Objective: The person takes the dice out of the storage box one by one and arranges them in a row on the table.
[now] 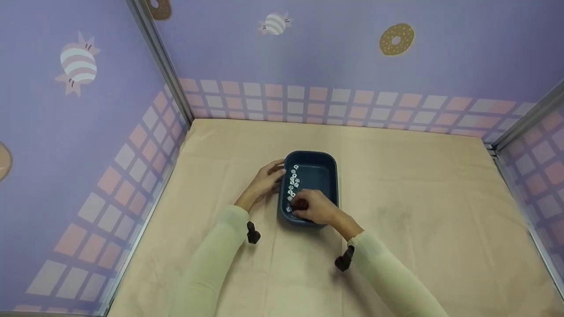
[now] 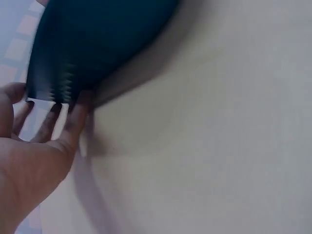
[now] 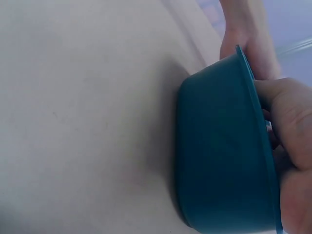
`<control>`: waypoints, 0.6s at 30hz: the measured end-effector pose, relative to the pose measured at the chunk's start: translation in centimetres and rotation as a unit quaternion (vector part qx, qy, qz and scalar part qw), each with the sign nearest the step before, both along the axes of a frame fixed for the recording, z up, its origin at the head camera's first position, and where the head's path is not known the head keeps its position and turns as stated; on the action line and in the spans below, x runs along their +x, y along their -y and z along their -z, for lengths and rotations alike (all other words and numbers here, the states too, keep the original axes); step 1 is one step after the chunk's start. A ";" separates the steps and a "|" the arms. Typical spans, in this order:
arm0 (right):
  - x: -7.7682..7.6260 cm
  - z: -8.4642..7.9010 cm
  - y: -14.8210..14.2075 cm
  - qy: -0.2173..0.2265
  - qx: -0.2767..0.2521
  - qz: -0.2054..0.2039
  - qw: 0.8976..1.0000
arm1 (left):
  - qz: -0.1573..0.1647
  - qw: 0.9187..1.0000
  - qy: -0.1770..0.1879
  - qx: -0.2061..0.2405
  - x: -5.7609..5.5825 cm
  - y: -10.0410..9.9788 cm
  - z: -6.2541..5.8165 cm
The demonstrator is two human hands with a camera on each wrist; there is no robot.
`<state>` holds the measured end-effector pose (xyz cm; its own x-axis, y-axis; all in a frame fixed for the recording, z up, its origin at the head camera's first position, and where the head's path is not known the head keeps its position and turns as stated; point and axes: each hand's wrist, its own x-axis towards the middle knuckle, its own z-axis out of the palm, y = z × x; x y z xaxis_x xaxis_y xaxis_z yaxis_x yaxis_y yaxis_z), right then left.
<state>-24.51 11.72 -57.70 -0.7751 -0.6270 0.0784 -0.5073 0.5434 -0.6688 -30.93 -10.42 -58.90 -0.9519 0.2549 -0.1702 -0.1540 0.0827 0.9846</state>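
Observation:
A dark blue rectangular bin (image 1: 324, 176) stands on the cloth, with several small white cubes marked in dark (image 1: 291, 187), like dice or letter beads, along its left side. My left hand (image 1: 265, 178) is at the bin's left side. In the left wrist view the spread fingers (image 2: 73, 124) of that hand touch the outer wall, with the thumb beside the rim. My right hand (image 1: 315, 207) reaches over the near right rim into the bin, fingers bent down among the nearest cubes. Its fingertips are shaded; I cannot tell whether they hold a cube.
A beige cloth (image 1: 418, 198) covers the table under the bin. Purple panels with printed sweets and checks (image 1: 330, 53) enclose the back and sides, joined by metal posts (image 1: 163, 61). A dark wrist device (image 1: 345, 259) hangs by the right sleeve, another (image 1: 253, 233) by the left.

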 end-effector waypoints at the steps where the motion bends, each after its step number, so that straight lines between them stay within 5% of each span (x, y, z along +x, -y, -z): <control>1: 0.0 0.0 0.0 0.000 0.005 -0.001 1.000 | -0.002 1.000 -0.008 0.001 -0.1 0.0 0.2; 6: -0.1 0.0 0.2 -0.009 0.037 -0.005 0.999 | -0.006 0.999 -0.045 0.011 -0.4 0.0 0.8; 13: 0.1 0.0 0.6 0.030 0.056 -0.007 0.998 | -0.025 0.998 -0.031 0.043 -0.2 0.3 1.9; 18: 0.1 -0.2 0.4 0.055 0.061 -0.001 0.997 | -0.021 0.998 -0.052 0.024 -0.3 -0.1 2.1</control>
